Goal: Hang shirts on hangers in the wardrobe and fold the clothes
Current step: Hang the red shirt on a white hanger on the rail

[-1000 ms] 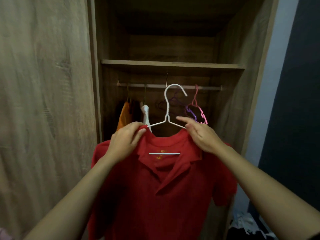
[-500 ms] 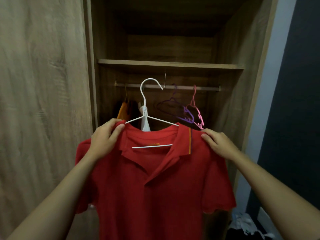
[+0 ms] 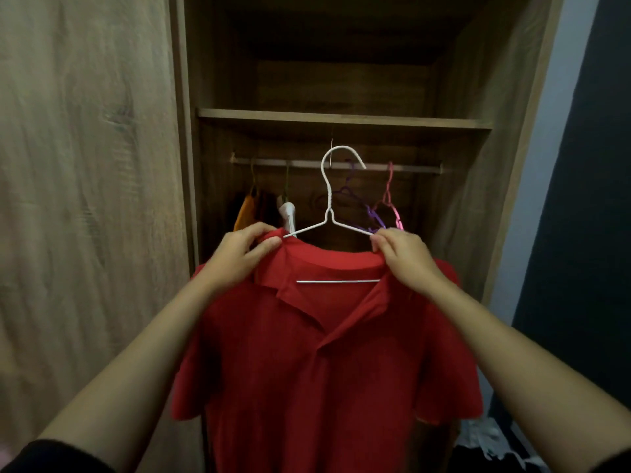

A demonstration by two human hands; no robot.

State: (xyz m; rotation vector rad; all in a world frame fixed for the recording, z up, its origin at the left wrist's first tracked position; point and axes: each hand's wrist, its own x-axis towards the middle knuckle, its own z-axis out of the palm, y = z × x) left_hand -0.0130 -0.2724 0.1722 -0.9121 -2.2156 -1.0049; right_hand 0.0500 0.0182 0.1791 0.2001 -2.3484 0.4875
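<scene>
Pinched shut on both shoulder points: left hand (image 3: 239, 256) closed over the collar edge of the red polo shirt (image 3: 324, 363) where the wire passes beneath, right hand (image 3: 404, 257) closed on the opposite shoulder seam together with the end of the white wire hanger (image 3: 329, 213). Between the two grips, collar open and drooping, lower bar of the hanger showing across the neck opening. Below the grips, soft light knit hanging slack, sleeves falling to either side — likely no weight to speak of, but limp, so prone to sliding off a thin smooth wire unless taken at the shoulders as here. Above the grips, hook rising free, level with the wardrobe rail (image 3: 420, 168) yet in front of it, not yet over it. Beyond, on that rail: purple hanger (image 3: 355, 199) and pink hanger (image 3: 392, 203) behind the right hand, an orange garment (image 3: 244, 213) and something white behind the left. Shelf (image 3: 341, 118) overhead. Whole shirt held up before the open wardrobe, unhung.
</scene>
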